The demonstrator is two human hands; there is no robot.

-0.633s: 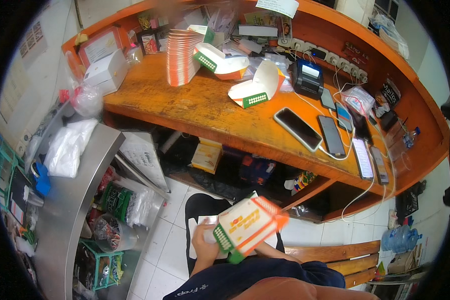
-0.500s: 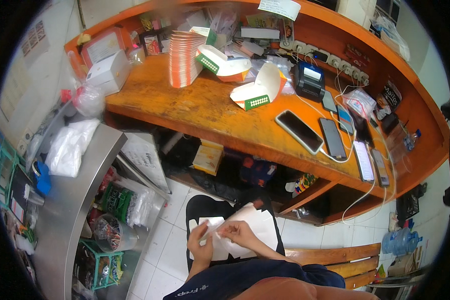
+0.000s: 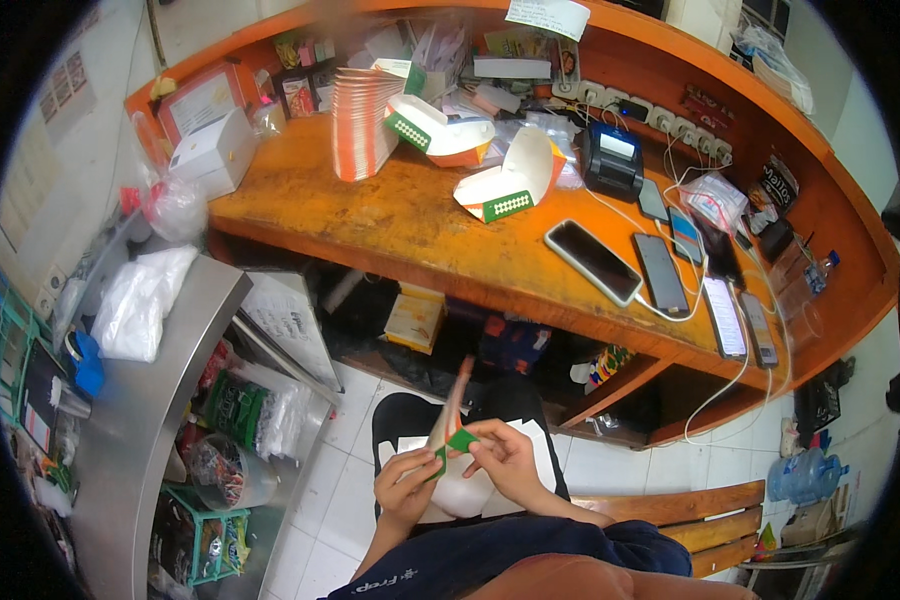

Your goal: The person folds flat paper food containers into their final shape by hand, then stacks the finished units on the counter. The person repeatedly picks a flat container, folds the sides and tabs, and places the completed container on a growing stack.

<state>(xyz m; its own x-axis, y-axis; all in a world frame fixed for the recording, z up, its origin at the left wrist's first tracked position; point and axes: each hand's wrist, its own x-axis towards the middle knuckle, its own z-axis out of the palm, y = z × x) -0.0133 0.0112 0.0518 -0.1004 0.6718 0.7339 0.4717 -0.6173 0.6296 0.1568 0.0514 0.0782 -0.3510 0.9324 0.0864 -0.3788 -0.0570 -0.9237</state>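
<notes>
Above my lap I hold a paper food box [image 3: 451, 424] with green and orange printed sides, partly folded and tilted upward. My left hand [image 3: 401, 488] grips its lower left edge by a green flap. At the right edge, the fingers of my right hand [image 3: 506, 462] pinch another green flap. Flat white box blanks [image 3: 543, 467] lie across my thighs beneath both hands. On the desk stand two opened boxes, one with its lid raised [image 3: 515, 180] and one behind it [image 3: 436, 130]. To their left rises a tall stack of nested boxes [image 3: 358, 135].
The curved orange desk [image 3: 300, 215] carries several phones [image 3: 595, 262], charging cables and a black printer [image 3: 613, 160]. A steel counter [image 3: 195, 330] stands on my left, with plastic bags and baskets. A wooden bench [image 3: 710, 510] is at my right.
The piece in my hands has turned and come upright, so its green and orange printed side now shows. Both hands have shifted slightly, and the view has moved a little.
</notes>
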